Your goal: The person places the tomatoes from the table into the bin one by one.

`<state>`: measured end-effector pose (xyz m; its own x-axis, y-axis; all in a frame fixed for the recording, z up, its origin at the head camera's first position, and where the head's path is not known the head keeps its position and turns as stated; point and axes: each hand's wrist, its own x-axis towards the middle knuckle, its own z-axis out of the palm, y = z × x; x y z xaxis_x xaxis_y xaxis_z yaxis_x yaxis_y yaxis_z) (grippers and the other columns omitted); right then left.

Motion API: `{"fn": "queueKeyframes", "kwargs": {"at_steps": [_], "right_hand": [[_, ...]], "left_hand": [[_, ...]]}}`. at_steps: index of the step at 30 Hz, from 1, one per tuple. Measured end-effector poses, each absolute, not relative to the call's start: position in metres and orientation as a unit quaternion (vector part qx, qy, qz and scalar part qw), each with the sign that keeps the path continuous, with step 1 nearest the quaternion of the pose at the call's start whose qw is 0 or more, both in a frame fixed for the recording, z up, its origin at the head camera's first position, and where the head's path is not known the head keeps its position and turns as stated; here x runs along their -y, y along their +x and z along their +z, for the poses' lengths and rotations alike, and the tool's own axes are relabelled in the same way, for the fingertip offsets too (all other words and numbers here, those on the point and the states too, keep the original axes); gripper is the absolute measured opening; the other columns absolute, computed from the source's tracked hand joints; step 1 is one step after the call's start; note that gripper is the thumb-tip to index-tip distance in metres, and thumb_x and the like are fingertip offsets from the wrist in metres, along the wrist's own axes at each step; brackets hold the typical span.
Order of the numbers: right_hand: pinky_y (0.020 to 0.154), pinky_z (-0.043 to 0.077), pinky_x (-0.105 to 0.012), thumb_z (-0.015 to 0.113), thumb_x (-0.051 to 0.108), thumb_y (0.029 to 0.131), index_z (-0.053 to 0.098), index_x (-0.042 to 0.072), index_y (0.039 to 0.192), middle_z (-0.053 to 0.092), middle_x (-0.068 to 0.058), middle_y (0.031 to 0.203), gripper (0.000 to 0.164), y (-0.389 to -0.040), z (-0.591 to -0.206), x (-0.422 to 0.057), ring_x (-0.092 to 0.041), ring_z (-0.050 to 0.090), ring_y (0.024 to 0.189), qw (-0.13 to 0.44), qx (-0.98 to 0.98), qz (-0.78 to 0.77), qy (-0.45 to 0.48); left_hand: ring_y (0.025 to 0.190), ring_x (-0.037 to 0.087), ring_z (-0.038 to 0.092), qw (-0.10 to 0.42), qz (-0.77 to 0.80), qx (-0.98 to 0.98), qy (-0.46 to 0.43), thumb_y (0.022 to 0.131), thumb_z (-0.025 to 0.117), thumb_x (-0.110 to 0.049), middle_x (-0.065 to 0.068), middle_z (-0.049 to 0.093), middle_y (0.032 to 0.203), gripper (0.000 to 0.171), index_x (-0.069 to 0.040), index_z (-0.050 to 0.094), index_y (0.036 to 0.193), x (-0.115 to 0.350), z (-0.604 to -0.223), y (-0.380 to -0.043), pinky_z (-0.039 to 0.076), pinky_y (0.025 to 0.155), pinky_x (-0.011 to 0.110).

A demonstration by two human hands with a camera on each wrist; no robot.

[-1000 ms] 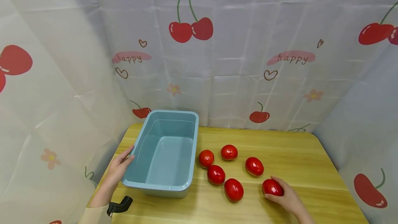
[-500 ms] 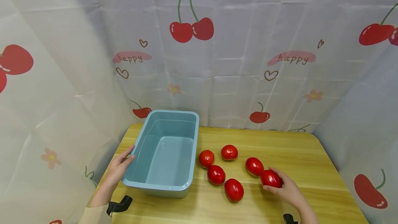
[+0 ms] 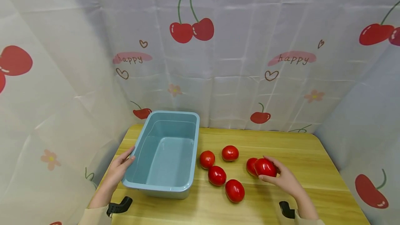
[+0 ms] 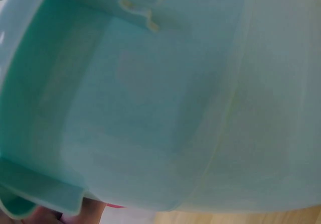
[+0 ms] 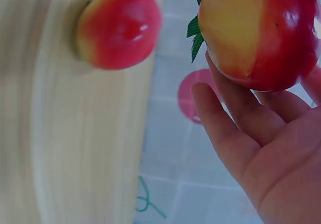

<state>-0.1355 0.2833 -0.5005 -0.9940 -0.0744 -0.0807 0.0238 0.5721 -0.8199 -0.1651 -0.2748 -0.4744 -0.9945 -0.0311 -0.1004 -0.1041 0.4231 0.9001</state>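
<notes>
My right hand [image 3: 285, 177] holds a glossy red tomato [image 3: 265, 167] between thumb and fingers. In the right wrist view this tomato [image 5: 256, 33] shows a yellow patch and green leaf tips, with my hand [image 5: 276, 138] around it. It partly covers another tomato [image 3: 251, 166] in the head view. My left hand [image 3: 120, 166] grips the left rim of a light blue plastic bin [image 3: 197, 141], which has no contents in view. The left wrist view shows the bin's outer wall [image 4: 150, 108]; only bits of my fingers [image 4: 90, 213] appear at the bottom.
Between the bin and my right hand several tomatoes lie on the wooden table [image 3: 300, 155], among them one by the bin [image 3: 207, 159] and one nearest me [image 3: 235, 190]. A cherry-printed white curtain [image 3: 234, 89] encloses the back and sides.
My right hand has lifted the tomato off the table and moved it up and to the left, in front of another tomato. My left hand and the bin have stayed put.
</notes>
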Motion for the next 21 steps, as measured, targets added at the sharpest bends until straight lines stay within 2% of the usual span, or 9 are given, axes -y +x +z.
{"fn": "queueKeyframes", "kwargs": {"at_steps": [9,16,21], "right_hand": [[0.083,0.050,-0.048,0.078,0.034,0.077,0.041,0.016,0.141,0.044,-0.022,0.136,0.076,-0.146,-0.482,-0.267,-0.040,0.049,0.115,0.039,-0.878,-0.475,-0.044],[0.083,0.050,-0.044,0.077,0.033,0.078,0.042,0.020,0.141,0.045,-0.018,0.136,0.073,-0.157,-0.471,-0.251,-0.038,0.050,0.114,0.032,-0.868,-0.489,-0.075],[0.086,0.048,-0.048,0.077,0.031,0.079,0.043,0.018,0.140,0.046,-0.018,0.135,0.071,-0.164,-0.462,-0.237,-0.039,0.048,0.116,0.031,-0.859,-0.501,-0.099]], "left_hand": [[0.131,0.034,0.034,0.033,0.535,-0.843,-0.032,0.099,0.048,-0.031,0.017,0.024,0.152,0.057,-0.006,0.029,0.147,0.275,-0.473,-0.165,0.039,0.097,0.043],[0.133,0.033,0.031,0.034,0.538,-0.841,-0.035,0.099,0.048,-0.028,0.015,0.024,0.152,0.057,-0.005,0.029,0.147,0.275,-0.473,-0.166,0.036,0.099,0.045],[0.133,0.033,0.032,0.034,0.540,-0.840,-0.039,0.099,0.048,-0.027,0.014,0.024,0.152,0.056,-0.006,0.029,0.147,0.274,-0.473,-0.166,0.036,0.099,0.045]]}}
